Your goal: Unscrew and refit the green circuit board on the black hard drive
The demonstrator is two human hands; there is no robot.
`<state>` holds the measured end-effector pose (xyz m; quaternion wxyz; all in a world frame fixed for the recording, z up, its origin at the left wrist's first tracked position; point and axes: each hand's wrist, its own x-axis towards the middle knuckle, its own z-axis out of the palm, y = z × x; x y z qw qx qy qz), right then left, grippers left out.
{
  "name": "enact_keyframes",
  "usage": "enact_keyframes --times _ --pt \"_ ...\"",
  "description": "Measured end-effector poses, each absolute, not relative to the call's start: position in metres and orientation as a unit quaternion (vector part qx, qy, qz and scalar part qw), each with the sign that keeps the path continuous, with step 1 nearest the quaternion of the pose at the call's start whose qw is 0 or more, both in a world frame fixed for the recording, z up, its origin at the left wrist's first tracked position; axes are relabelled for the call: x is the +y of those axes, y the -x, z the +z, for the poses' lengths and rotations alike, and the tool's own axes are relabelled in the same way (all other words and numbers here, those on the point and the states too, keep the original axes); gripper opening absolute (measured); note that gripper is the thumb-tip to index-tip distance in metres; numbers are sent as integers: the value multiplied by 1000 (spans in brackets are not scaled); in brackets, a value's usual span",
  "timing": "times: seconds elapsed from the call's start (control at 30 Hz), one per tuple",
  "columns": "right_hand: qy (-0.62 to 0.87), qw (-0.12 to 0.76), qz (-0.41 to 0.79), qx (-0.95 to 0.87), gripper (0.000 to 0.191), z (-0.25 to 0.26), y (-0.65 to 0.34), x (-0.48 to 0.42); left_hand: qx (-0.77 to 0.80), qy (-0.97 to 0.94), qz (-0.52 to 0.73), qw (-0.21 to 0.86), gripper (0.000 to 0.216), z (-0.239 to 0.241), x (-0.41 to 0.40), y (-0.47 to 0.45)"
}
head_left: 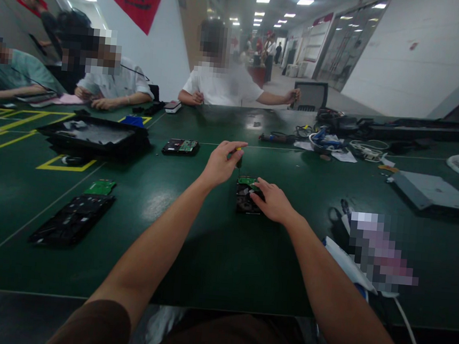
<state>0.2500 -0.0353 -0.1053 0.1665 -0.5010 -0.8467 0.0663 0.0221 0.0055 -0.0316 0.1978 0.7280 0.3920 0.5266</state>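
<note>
A screwdriver [239, 159] with a yellow and dark handle stands upright in my left hand [222, 163], whose fingers close around its top. Its tip points down at the far edge of a hard drive [246, 203], near the green circuit board [246, 181]. My right hand [274, 199] grips the drive from the right, with its thumb and fingers over the top. The drive lies flat on the green table, and its right part is hidden under that hand.
More hard drives [180, 147] lie left, including a row of dark ones [73, 218] beside a loose green board [101, 187]. A black tray [96, 133] stands behind. Cables [328, 140], a grey metal box [437, 191] and a white cable [410, 330] occupy the right. People sit opposite.
</note>
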Motion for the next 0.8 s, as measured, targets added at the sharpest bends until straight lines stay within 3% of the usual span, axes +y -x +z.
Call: enact_keyframes --times 0.33,0.63,0.8 --pt "501 164 78 -846 57 -106 -250 -34 315 -642 560 418 21 -32 2 -33" --pt "502 165 74 -846 55 -104 -249 -36 345 -664 572 336 24 -36 7 -28" --pt "502 164 72 -846 56 -104 -250 -35 321 -663 563 375 26 -34 4 -27"
